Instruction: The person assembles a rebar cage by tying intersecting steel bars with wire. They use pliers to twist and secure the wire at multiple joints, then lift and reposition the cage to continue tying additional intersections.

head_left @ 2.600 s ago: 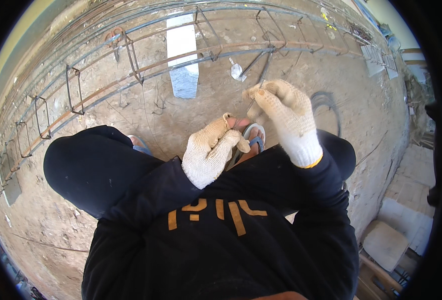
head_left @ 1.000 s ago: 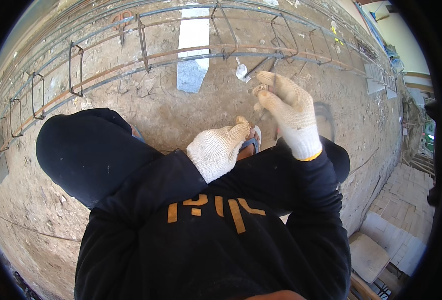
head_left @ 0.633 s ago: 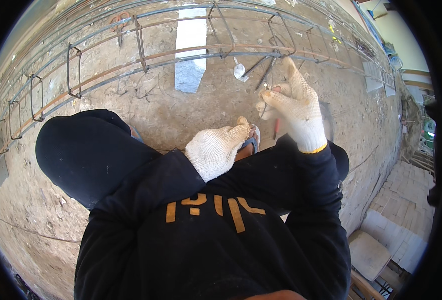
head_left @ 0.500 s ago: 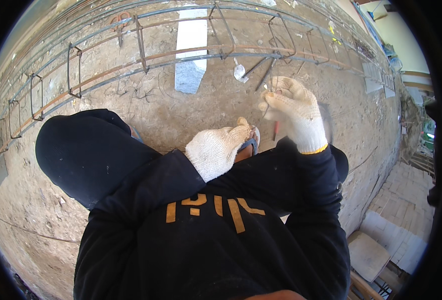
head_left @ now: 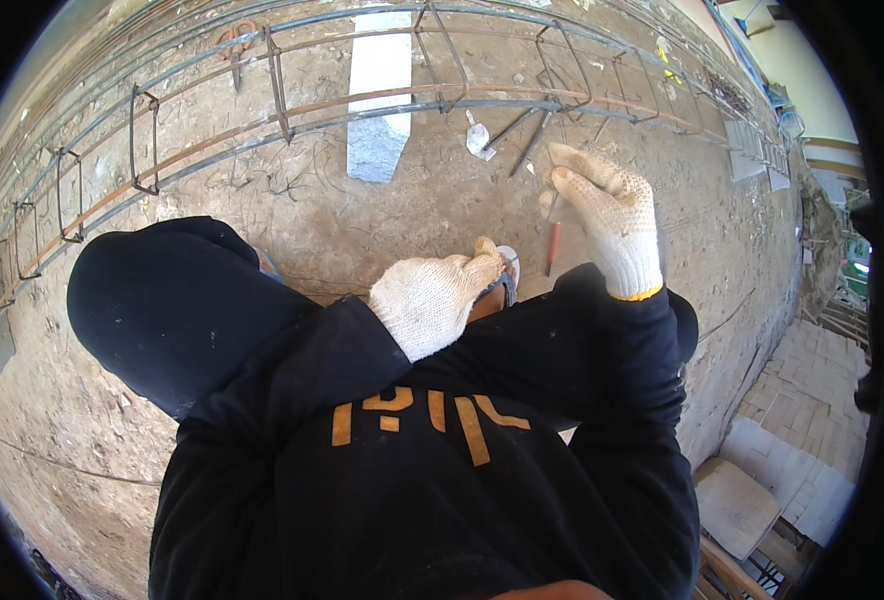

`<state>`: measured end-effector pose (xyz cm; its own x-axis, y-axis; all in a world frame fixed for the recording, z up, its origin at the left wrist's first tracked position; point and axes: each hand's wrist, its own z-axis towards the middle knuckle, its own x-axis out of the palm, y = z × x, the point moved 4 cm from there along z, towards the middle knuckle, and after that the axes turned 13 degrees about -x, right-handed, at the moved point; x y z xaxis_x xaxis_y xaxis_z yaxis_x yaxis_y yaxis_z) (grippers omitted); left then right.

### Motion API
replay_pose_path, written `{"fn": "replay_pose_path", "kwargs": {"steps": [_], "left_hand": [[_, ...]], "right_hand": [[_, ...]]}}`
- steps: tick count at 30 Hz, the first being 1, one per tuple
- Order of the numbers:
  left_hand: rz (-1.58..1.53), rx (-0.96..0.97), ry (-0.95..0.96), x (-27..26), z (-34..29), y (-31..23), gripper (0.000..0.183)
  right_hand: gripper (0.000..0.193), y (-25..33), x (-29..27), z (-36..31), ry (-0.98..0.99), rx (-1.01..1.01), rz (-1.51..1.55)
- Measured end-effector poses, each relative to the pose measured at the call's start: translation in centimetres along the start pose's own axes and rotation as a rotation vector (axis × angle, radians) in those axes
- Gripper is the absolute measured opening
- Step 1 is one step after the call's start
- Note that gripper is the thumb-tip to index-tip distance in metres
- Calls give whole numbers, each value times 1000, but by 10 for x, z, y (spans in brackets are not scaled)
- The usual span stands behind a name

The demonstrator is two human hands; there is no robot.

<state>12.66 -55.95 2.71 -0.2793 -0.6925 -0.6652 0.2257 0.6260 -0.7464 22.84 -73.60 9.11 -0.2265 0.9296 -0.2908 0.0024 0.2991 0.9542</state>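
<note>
Both my hands wear off-white knitted gloves. My left hand [head_left: 427, 305] is closed in front of my body, over my leg and beside my sandalled foot [head_left: 507, 285]. Its palm side is hidden, and I cannot make out what it holds. Raised further forward on the right, my right hand [head_left: 607, 210] has its thumb and fingers drawn together in a pinch; anything between the fingertips is too small to name. Below those fingertips lies a thin tool with a red handle [head_left: 554, 250] on the ground.
A long rebar cage [head_left: 322, 103] with square stirrups spans the ground ahead. Under it lie a white-and-grey slab [head_left: 379, 145], two dark rods [head_left: 530, 145] and a small whitish piece [head_left: 478, 138]. Orange-handled cutters [head_left: 236, 45] lie beyond. A chair [head_left: 737, 508] stands at the lower right.
My right hand has shifted slightly right, uncovering more of the red-handled tool, and its fingers have drawn closer together. My left hand stays nearly in place.
</note>
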Motion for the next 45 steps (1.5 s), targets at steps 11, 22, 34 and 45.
{"fn": "replay_pose_path", "kwargs": {"steps": [11,22,34,45], "left_hand": [[84,8,59,8,-2,0,35],[84,15,30,6,-2,1,32],[102,75,12,3,-4,-3,36],[122,34,139,3,-4,-4,38]], "right_hand": [[39,-14,0,-1,-20,-48,202],[46,-3,-15,6,92,-50,-181],[33,-12,-14,9,-25,-89,-61],[30,1,-25,9,-98,-65,-38]]}}
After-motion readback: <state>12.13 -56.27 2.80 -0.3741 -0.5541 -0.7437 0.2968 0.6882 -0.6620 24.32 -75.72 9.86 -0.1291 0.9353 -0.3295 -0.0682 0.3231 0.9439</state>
